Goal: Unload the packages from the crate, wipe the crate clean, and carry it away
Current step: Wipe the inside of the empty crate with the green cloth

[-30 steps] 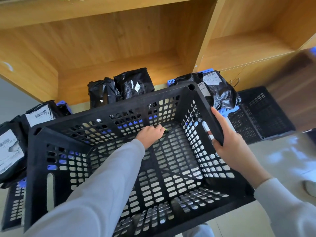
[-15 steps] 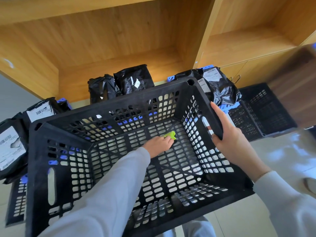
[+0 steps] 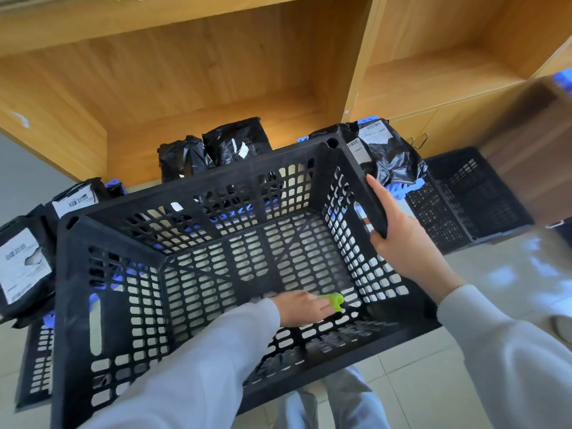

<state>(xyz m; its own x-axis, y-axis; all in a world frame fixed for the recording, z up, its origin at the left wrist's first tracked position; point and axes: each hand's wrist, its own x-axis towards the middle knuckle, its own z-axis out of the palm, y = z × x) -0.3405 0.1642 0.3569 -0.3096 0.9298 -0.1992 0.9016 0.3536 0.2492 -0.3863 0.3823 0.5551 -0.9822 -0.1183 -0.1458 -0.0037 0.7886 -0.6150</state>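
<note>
Inside crate [image 3: 356, 168], long axis left-right: left grip [image 3: 305, 308] pinching green cloth [image 3: 332, 300].

Open-topped crate [image 3: 198, 230], bare floor inside, packages [image 3: 235, 142] crowding behind.

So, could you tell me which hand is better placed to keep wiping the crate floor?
Left. The left hand is inside the crate, holding the green cloth on its floor; the right hand grips the rim.

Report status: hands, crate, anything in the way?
Left hand holds green cloth on crate floor. Right hand grips right rim. Crate empty; nothing blocking.
</note>
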